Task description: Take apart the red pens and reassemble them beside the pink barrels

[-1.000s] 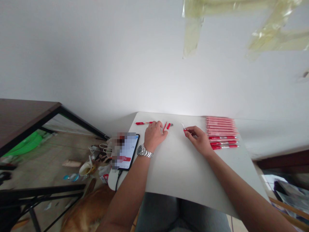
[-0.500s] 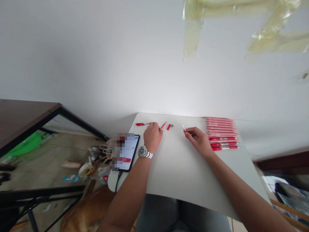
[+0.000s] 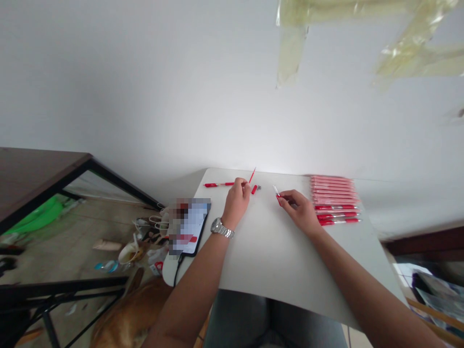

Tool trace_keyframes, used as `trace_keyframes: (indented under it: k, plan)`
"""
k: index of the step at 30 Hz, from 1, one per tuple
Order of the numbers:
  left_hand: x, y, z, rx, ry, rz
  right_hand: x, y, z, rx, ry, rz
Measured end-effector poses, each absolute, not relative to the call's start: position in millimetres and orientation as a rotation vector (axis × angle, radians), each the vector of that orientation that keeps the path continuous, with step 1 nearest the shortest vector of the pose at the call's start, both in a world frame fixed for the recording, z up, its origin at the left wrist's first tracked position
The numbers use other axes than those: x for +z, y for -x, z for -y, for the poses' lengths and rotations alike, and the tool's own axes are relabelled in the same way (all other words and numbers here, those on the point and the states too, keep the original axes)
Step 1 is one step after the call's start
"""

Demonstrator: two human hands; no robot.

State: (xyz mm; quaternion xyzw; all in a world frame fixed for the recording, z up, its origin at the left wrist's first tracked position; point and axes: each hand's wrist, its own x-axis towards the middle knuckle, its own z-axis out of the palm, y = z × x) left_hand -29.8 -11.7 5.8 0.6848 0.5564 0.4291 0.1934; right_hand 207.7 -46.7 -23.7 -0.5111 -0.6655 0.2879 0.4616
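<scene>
My left hand (image 3: 237, 199), with a metal watch at the wrist, is closed in a pinch around a thin red pen refill (image 3: 253, 174), which sticks up beyond the fingers. Between thumb and fingers of my right hand (image 3: 295, 205) is a pen barrel (image 3: 276, 191), clear at its far end and red near the fingertips. A short red pen piece (image 3: 254, 189) lies beside the left fingers, and a small grey part (image 3: 258, 187) touches or nearly touches it. Left of that hand rests a red pen (image 3: 217, 184), its right end partly hidden.
Several pink pens (image 3: 331, 186) lie in a row at the right, with red and clear pens (image 3: 339, 215) in front. A phone (image 3: 194, 232) with a cable sits at the left edge of the white table (image 3: 275, 261). A wall (image 3: 232, 96) stands behind; a dog (image 3: 134, 314) is below left.
My left hand has moved right and lifted the red refill, which now points up towards the wall. My right hand stays nearly in place with the barrel.
</scene>
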Motion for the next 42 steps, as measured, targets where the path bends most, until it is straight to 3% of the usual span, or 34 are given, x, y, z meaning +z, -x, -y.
trace_keyframes:
  k: [6, 23, 42]
  plan:
    - [5, 13, 16, 1.322, -1.713, -1.186, -24, -208, 46, 0.72, 1.264, 1.642]
    - [3, 5, 15, 1.395, -1.121, -0.983, -13, -204, 50, 0.646, 1.216, 1.729]
    - [6, -7, 28, 1.215, -1.167, -0.82, -12, -205, 49, 0.636, 1.175, 1.79]
